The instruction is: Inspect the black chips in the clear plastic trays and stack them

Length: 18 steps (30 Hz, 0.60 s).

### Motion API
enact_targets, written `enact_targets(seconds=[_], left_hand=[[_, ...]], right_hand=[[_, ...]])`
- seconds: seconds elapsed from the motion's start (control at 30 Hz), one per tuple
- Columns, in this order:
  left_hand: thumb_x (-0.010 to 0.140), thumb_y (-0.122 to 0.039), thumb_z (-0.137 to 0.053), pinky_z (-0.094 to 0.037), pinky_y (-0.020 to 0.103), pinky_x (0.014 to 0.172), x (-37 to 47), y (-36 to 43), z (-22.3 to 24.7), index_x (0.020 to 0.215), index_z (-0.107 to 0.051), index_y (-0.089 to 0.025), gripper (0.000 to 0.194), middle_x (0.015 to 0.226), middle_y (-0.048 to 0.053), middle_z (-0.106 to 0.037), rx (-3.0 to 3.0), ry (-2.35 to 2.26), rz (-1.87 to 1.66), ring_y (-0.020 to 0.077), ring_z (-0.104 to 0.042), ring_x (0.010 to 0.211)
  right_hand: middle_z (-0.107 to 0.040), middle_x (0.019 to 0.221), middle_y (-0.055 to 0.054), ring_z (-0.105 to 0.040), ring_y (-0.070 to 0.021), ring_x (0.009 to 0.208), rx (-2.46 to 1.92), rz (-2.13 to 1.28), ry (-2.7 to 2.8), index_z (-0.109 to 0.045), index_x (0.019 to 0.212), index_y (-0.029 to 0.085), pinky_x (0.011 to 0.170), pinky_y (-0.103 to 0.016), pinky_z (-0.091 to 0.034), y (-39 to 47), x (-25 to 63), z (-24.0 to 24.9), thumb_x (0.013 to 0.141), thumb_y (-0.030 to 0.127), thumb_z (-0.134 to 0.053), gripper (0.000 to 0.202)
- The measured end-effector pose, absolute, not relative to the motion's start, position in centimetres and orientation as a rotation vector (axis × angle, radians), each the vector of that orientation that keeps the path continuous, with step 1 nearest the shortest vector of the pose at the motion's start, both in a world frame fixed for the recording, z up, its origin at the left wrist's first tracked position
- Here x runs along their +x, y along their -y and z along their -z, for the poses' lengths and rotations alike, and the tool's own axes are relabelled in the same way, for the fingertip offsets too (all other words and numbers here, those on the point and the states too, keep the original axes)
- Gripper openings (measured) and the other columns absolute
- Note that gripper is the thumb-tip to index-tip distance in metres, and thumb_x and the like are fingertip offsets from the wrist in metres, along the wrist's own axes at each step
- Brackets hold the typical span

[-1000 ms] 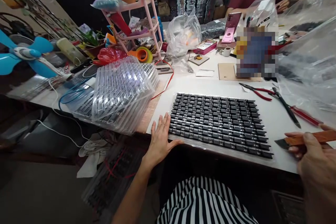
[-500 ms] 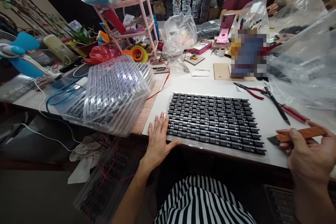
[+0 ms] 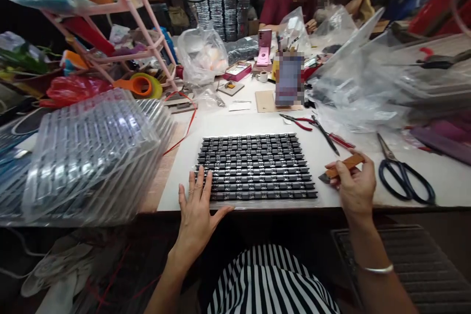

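Rows of small black parts lie in a clear plastic tray (image 3: 257,167) at the front edge of the white table. My left hand (image 3: 196,206) rests with spread fingers on the tray's left front corner, holding nothing. To the right of the tray, my right hand (image 3: 355,181) is closed around a knife with an orange-brown handle (image 3: 349,163). The knife's dark blade points left, toward the tray, apart from it. Its tip is close above the white surface.
Stacked clear trays (image 3: 91,152) fill the left side. Pliers (image 3: 300,121), a red-handled tool (image 3: 327,135) and large scissors (image 3: 405,176) lie right. Behind are a pink rack (image 3: 147,44), plastic bags (image 3: 204,54) and a phone (image 3: 265,41). A person in dark red (image 3: 279,2) sits across the table.
The view has turned right, so the tray and stacks appear further left and the scissors have come into view. Both hands keep their hold and pose, the left on the tray, the right on the knife.
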State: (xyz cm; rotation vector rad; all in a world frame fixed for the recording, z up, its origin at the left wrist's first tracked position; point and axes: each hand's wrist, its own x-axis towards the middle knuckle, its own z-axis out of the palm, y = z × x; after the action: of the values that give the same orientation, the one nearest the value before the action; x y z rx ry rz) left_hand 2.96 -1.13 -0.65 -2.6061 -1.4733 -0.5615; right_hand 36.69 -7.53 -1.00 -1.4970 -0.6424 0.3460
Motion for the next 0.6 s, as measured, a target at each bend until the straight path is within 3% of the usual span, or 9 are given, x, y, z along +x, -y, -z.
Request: enact_targets(seconds=[0.6], left_hand=[[0.09, -0.058, -0.039, -0.012, 0.058, 0.112, 8.0, 1.9, 0.8, 0.149, -0.019, -0.013, 0.077, 0.152, 0.018, -0.027, -2.684, 1.312, 0.523, 0.0344, -0.017, 0.143]], right_hand=[[-0.065, 0.077, -0.002, -0.051, -0.0093, 0.053, -1.453, -0.403, 0.676, -0.042, 0.126, 0.018, 0.043, -0.019, -0.043, 7.8, 37.0, 0.9, 0.082, 0.033, -0.06, 0.05]])
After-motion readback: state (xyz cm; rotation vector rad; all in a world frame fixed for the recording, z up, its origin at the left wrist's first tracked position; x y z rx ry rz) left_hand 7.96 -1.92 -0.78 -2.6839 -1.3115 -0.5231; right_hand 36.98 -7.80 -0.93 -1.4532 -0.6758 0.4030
